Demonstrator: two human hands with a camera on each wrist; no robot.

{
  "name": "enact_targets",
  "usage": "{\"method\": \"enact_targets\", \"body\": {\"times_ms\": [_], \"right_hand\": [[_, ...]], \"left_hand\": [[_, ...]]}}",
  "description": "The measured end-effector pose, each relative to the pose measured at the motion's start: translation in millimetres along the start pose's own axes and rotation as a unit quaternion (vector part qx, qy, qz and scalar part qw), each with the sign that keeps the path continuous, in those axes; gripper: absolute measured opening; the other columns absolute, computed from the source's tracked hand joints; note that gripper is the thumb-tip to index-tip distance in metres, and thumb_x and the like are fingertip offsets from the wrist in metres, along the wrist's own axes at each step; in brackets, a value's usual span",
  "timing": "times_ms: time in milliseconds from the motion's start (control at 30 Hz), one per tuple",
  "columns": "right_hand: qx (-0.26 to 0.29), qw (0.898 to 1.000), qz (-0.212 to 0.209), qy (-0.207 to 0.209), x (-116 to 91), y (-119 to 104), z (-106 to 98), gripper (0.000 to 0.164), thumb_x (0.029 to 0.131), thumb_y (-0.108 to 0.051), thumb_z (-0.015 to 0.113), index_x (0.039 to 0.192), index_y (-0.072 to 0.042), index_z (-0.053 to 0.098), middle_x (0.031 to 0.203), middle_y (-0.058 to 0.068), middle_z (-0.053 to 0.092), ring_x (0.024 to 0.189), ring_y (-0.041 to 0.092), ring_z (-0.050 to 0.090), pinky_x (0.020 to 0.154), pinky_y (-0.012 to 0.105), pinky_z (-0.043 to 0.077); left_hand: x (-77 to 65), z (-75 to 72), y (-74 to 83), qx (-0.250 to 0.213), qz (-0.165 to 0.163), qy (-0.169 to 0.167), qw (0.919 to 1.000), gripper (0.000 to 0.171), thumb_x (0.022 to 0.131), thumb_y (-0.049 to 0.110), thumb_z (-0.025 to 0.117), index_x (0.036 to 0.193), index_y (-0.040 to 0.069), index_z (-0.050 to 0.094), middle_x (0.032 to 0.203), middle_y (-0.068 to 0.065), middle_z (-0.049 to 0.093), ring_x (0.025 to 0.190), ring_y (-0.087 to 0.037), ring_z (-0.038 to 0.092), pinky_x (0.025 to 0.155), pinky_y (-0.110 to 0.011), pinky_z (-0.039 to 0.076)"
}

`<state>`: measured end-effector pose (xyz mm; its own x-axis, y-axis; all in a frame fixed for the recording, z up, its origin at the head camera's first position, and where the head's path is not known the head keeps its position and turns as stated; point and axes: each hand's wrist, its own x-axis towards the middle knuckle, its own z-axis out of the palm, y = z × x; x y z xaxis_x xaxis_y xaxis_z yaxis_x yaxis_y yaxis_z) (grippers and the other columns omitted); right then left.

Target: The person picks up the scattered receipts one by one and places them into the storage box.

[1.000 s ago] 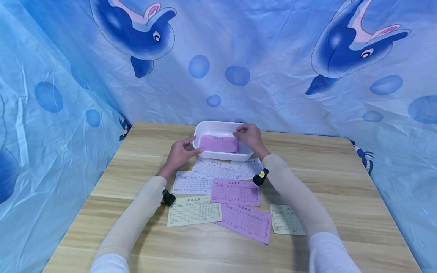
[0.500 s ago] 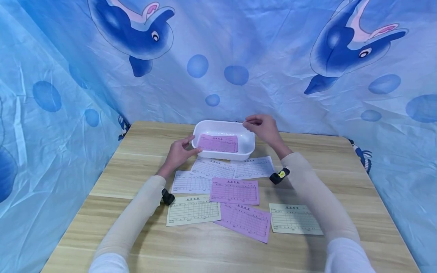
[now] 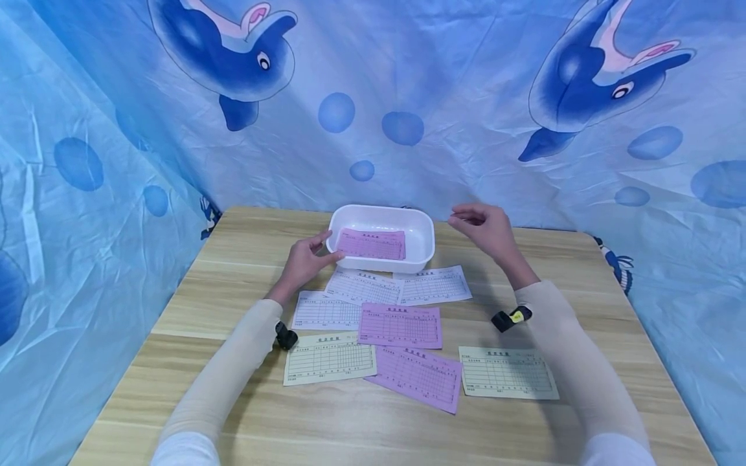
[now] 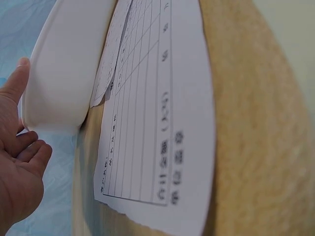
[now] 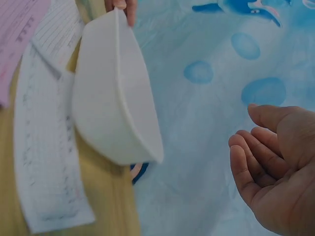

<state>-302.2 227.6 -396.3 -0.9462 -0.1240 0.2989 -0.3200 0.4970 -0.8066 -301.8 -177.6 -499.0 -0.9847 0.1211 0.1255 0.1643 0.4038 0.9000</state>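
A white plastic tub [image 3: 419,241] stands at the back of the table, with a pink receipt slip [image 3: 373,244] lying inside it. My left hand [image 3: 302,265] holds the tub by its left end, thumb at the front rim and a finger at the side. In the left wrist view that hand [image 4: 19,157] shows its thumb against the tub wall [image 4: 64,69]. To the right of the tub, my right hand [image 3: 484,230] hovers with nothing in it. Its fingers [image 5: 243,167] bend loosely, thumb apart, in the right wrist view.
Several receipt slips lie in front of the tub: white ones [image 3: 434,286], pink ones [image 3: 402,327], a pale green one [image 3: 329,359] at left and another green slip [image 3: 507,374] at right. Some overlap. A blue dolphin curtain [image 3: 466,129] hangs behind the wooden table [image 3: 326,427].
My right hand has moved from over the tub's right side out to the right, uncovering more of the white and green slips. The left hand has stayed on the tub.
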Motion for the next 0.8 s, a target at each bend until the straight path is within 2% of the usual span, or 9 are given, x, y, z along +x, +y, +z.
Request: {"method": "enact_targets", "body": {"times_ms": [100, 200, 433, 600, 800], "right_hand": [[-0.005, 1.0, 0.006, 0.0, -9.5, 13.2, -3.8, 0.036, 0.095, -0.025, 0.075, 0.122, -0.001, 0.073, 0.111, 0.019, 0.075, 0.087, -0.001, 0.067, 0.076, 0.012, 0.055], [-0.014, 1.0, 0.021, 0.002, -16.8, 34.7, -3.1, 0.038, 0.095, -0.03, 0.075, 0.121, -0.003, 0.073, 0.111, 0.017, 0.076, 0.088, 0.002, 0.069, 0.076, 0.014, 0.056], [-0.041, 0.997, 0.059, -0.018, -31.7, 73.3, 1.4, 0.039, 0.095, -0.031, 0.076, 0.12, -0.002, 0.073, 0.113, 0.015, 0.076, 0.09, 0.006, 0.069, 0.075, 0.012, 0.055], [-0.038, 0.996, 0.07, -0.032, -38.2, 87.6, 5.1, 0.032, 0.095, -0.019, 0.076, 0.119, 0.002, 0.073, 0.113, 0.02, 0.075, 0.094, 0.015, 0.071, 0.075, 0.011, 0.055], [-0.03, 0.992, 0.104, -0.061, -44.2, 98.9, 11.5, 0.033, 0.094, -0.013, 0.076, 0.122, 0.004, 0.07, 0.115, 0.021, 0.073, 0.098, 0.026, 0.071, 0.074, 0.016, 0.057]], "left_hand": [[0.0, 0.3, 0.7, 0.0, 0.0, 0.0, 1.0, 0.078, 0.084, 0.041, 0.085, 0.148, 0.009, 0.053, 0.158, -0.009, 0.044, 0.142, -0.034, 0.047, 0.116, -0.044, 0.044], [-0.1, 0.3, 1.3, 0.004, -0.003, 0.0, 1.0, 0.079, 0.084, 0.042, 0.085, 0.148, 0.009, 0.053, 0.159, -0.009, 0.044, 0.142, -0.033, 0.048, 0.115, -0.044, 0.044], [-0.7, -0.3, 1.2, 0.0, -0.002, -0.002, 1.0, 0.079, 0.084, 0.041, 0.085, 0.148, 0.009, 0.053, 0.159, -0.009, 0.043, 0.142, -0.033, 0.047, 0.116, -0.044, 0.044], [-1.4, -1.0, 0.9, 0.001, -0.002, -0.004, 1.0, 0.08, 0.084, 0.042, 0.085, 0.148, 0.008, 0.053, 0.159, -0.009, 0.042, 0.143, -0.033, 0.047, 0.116, -0.044, 0.043], [-1.2, -1.0, 1.5, -0.004, -0.001, -0.006, 1.0, 0.08, 0.084, 0.043, 0.085, 0.149, 0.009, 0.051, 0.16, -0.008, 0.042, 0.144, -0.032, 0.045, 0.117, -0.044, 0.043]]}}
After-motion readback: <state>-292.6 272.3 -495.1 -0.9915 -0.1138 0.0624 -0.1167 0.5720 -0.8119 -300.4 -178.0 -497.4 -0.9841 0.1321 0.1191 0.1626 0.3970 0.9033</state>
